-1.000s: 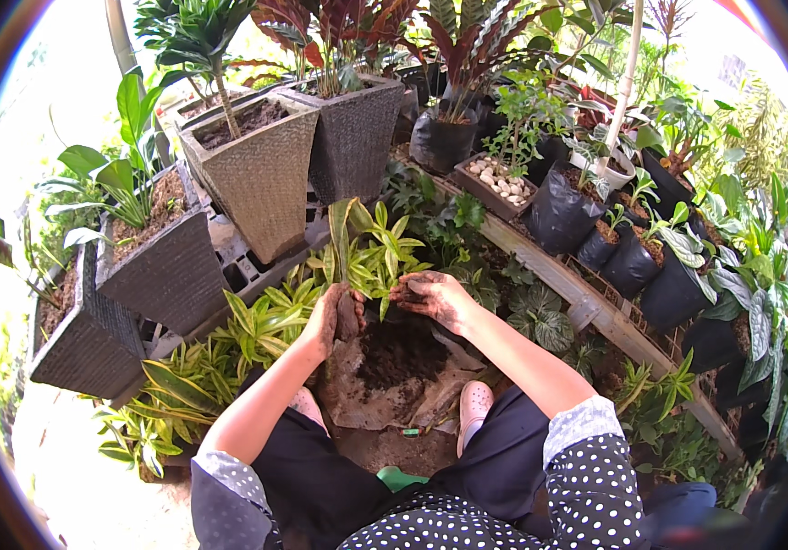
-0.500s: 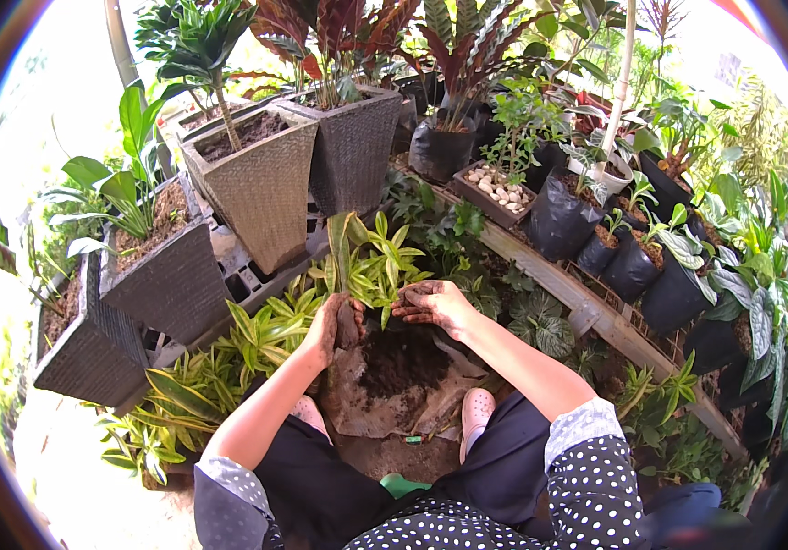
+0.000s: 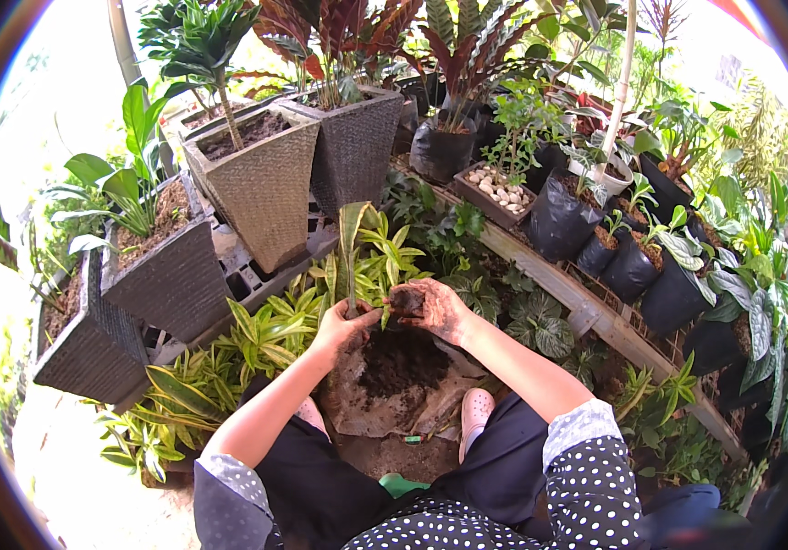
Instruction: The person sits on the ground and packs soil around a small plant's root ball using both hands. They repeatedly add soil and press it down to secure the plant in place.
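My left hand (image 3: pixel 345 330), smeared with soil, closes round the base of an upright snake plant leaf (image 3: pixel 349 252) with pale yellow edges. Its tip bends over to the right. In my right hand (image 3: pixel 444 313) is a dark clump of soil (image 3: pixel 407 301), cupped by curled, dirty fingers and held just right of my left hand. Beneath both hands a heap of dark loose soil (image 3: pixel 401 362) lies on a worn, soil-stained sack (image 3: pixel 371 417) between my feet. Whatever is at the leaf's lower end is hidden by my left hand.
Tall grey planters (image 3: pixel 261 197) stand at the far left. Yellow-edged leafy plants (image 3: pixel 270 335) crowd close on the left. A low ledge (image 3: pixel 595 335) runs diagonally on the right, with black plant bags (image 3: pixel 563 215) and a tray of white pebbles (image 3: pixel 501 191) behind it.
My right hand has turned and now shows a soil clump in its fingers. My left hand has rotated inward round the leaf's base, and the leaf has shifted slightly up and right.
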A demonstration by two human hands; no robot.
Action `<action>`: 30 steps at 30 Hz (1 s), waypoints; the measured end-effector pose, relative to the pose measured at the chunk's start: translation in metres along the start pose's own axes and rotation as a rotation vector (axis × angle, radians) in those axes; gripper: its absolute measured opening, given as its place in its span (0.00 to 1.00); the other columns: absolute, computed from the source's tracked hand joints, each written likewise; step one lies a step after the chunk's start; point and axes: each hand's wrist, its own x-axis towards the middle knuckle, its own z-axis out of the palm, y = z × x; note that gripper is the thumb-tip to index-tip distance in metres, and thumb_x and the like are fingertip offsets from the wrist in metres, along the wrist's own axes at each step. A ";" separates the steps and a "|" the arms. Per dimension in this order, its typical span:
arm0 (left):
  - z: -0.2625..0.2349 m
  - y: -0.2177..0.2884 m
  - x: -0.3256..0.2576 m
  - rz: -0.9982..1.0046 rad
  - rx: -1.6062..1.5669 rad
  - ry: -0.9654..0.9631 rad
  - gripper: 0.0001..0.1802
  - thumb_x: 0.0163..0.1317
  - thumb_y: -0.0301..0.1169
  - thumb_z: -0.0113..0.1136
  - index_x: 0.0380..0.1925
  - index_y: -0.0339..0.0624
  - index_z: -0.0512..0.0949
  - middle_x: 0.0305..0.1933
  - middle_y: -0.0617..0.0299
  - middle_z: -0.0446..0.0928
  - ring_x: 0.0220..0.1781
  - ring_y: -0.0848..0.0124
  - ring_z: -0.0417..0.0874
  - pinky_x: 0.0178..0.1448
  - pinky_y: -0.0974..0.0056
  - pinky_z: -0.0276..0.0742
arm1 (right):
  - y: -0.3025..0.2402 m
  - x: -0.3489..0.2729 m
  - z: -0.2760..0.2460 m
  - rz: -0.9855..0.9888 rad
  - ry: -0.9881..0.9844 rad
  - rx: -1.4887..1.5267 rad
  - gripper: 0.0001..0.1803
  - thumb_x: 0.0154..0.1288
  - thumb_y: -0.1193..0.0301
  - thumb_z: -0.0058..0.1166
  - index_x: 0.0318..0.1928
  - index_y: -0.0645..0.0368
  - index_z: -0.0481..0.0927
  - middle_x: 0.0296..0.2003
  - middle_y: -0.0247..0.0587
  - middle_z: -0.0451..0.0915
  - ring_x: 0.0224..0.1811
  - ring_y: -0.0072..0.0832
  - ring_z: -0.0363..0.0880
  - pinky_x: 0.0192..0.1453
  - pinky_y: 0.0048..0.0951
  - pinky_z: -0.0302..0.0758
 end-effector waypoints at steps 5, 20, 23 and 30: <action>0.010 -0.002 -0.003 -0.002 0.045 0.014 0.17 0.48 0.36 0.72 0.32 0.40 0.75 0.22 0.67 0.75 0.18 0.79 0.72 0.22 0.73 0.66 | 0.006 -0.001 0.010 -0.032 0.081 -0.217 0.25 0.65 0.48 0.36 0.52 0.47 0.75 0.52 0.28 0.76 0.58 0.25 0.68 0.57 0.41 0.60; -0.001 -0.016 0.024 -0.007 -0.182 0.062 0.09 0.53 0.31 0.66 0.32 0.45 0.76 0.22 0.68 0.75 0.19 0.79 0.74 0.24 0.72 0.70 | -0.012 -0.008 -0.007 0.007 0.087 -0.094 0.24 0.66 0.52 0.38 0.51 0.56 0.74 0.49 0.42 0.77 0.50 0.36 0.76 0.53 0.36 0.70; -0.001 -0.006 0.020 -0.015 -0.204 0.059 0.11 0.51 0.29 0.68 0.31 0.44 0.75 0.22 0.68 0.74 0.19 0.79 0.73 0.23 0.72 0.69 | -0.010 -0.011 -0.017 -0.049 0.093 -0.113 0.22 0.67 0.53 0.39 0.49 0.56 0.74 0.47 0.42 0.79 0.48 0.34 0.78 0.51 0.35 0.72; -0.003 0.000 0.022 -0.004 -0.246 0.093 0.13 0.49 0.29 0.70 0.30 0.44 0.74 0.20 0.67 0.73 0.18 0.78 0.73 0.23 0.72 0.68 | -0.020 -0.013 -0.031 -0.161 0.510 -0.112 0.14 0.64 0.58 0.44 0.38 0.54 0.76 0.35 0.35 0.82 0.35 0.26 0.79 0.44 0.32 0.74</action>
